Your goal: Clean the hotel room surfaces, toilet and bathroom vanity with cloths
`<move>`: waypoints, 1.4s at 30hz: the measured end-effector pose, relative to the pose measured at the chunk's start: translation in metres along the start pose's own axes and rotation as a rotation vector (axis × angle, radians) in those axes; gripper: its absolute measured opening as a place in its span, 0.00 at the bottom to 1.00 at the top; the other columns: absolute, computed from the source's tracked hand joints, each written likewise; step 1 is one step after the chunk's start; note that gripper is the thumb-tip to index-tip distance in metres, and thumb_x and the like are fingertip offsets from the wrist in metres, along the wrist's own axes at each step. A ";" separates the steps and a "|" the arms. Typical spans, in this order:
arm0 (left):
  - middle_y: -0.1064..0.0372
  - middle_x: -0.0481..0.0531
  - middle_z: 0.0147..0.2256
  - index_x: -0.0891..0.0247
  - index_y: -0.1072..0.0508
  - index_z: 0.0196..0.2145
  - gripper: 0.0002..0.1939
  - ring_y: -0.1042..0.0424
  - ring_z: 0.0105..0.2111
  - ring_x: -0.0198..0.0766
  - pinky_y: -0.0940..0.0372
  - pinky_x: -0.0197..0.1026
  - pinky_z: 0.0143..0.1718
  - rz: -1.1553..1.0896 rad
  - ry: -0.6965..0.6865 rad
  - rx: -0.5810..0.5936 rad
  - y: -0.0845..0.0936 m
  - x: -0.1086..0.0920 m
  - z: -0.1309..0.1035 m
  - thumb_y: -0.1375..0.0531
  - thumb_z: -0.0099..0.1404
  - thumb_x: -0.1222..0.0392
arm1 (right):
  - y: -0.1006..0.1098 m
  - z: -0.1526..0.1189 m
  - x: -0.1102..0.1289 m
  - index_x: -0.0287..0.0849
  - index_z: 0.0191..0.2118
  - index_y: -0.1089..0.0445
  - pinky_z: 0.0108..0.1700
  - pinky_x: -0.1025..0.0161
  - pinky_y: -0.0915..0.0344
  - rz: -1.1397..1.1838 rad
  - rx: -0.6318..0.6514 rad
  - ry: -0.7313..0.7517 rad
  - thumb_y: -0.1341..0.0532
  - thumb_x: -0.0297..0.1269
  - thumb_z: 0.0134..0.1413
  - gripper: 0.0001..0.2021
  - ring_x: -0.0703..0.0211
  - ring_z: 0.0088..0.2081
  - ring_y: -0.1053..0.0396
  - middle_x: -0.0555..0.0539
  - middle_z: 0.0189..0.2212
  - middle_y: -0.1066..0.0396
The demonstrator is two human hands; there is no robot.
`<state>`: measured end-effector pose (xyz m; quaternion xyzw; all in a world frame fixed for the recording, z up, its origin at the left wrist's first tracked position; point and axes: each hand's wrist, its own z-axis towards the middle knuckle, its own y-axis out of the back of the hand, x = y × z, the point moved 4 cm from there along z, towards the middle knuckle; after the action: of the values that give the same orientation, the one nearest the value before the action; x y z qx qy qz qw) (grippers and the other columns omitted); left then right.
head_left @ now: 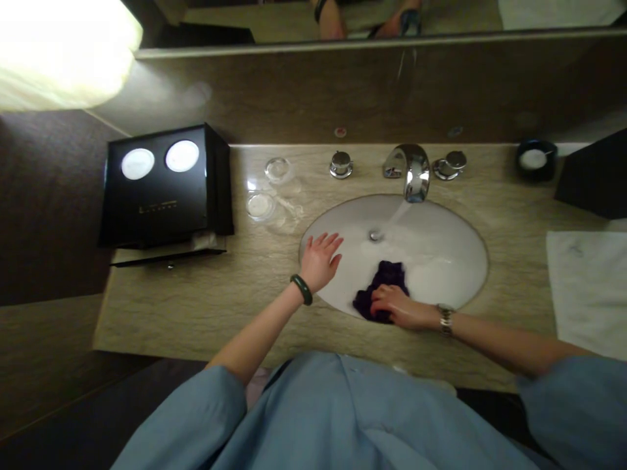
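A dark purple cloth (390, 273) lies bunched against the near side of the white oval sink (455, 261). My right hand (394, 305) is closed on it, fingers curled into the fabric. At the sink's left rim, my left hand (319, 262) is spread with nothing in it, palm down and apart from the cloth. Water runs from the chrome faucet (416, 175) into the basin, near the drain stopper (375, 234).
Chrome knobs (341, 164) flank the faucet. Two glasses (260, 206) stand left of the sink beside a black box (161, 196) with white discs on top. A white towel (588, 287) lies at the right, near a dark cup (535, 160). A mirror (455, 16) spans the back.
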<state>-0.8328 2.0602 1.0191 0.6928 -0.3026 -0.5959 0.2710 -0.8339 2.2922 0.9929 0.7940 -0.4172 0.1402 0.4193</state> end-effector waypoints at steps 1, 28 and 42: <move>0.32 0.62 0.60 0.63 0.27 0.57 0.21 0.37 0.62 0.61 0.50 0.70 0.64 -0.027 0.045 -0.045 0.003 0.004 -0.001 0.42 0.67 0.64 | 0.000 0.022 0.012 0.52 0.48 0.24 0.54 0.49 0.42 0.021 -0.043 -0.003 0.46 0.20 0.52 0.24 0.51 0.54 0.39 0.46 0.49 0.29; 0.26 0.59 0.53 0.61 0.23 0.48 0.19 0.29 0.56 0.47 0.31 0.50 0.55 -0.584 0.532 -0.414 0.067 0.021 -0.138 0.40 0.67 0.46 | 0.084 0.062 -0.093 0.31 0.67 0.42 0.59 0.38 0.43 -0.068 -0.534 -0.534 0.41 0.32 0.61 0.29 0.31 0.61 0.49 0.23 0.60 0.45; 0.44 0.54 0.67 0.52 0.34 0.59 0.25 0.40 0.64 0.47 0.42 0.60 0.62 -1.234 0.781 -0.099 -0.034 0.004 -0.015 0.40 0.64 0.56 | 0.078 0.006 -0.122 0.36 0.66 0.42 0.63 0.39 0.42 0.325 -0.859 -0.745 0.41 0.37 0.58 0.31 0.37 0.61 0.38 0.28 0.59 0.37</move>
<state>-0.8140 2.0797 0.9936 0.8860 0.2887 -0.3628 0.0050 -0.9704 2.3299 0.9625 0.4745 -0.6722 -0.2672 0.5015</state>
